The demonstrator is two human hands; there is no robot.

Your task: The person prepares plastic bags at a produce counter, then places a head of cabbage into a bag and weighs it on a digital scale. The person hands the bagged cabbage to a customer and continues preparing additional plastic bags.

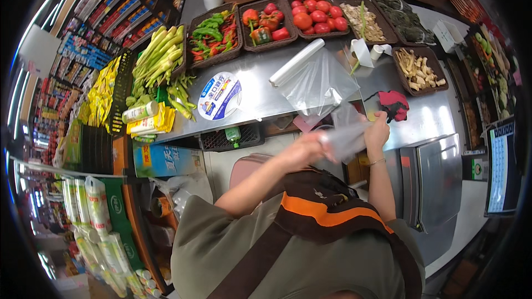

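Observation:
Between my two hands stretches a clear plastic bag (348,138), blurred by motion. My right hand (376,131) grips one end of it near the front edge of the steel counter (257,104). At its other end is my left hand (306,149), also blurred, with its fingers on the plastic. Just beyond them lies a roll of clear plastic bags (297,62), and its unrolled sheet (318,87) hangs over the counter edge. A crumpled red and black cloth item (395,105) rests beside my right hand.
Baskets line the counter's back, holding green and red peppers (214,35), tomatoes (318,12) and mushrooms (417,68). A round printed sign (220,95) lies left of the roll. Below the counter sit a black crate (212,139) and a pink stool-like object (247,168). A screen (501,170) stands right.

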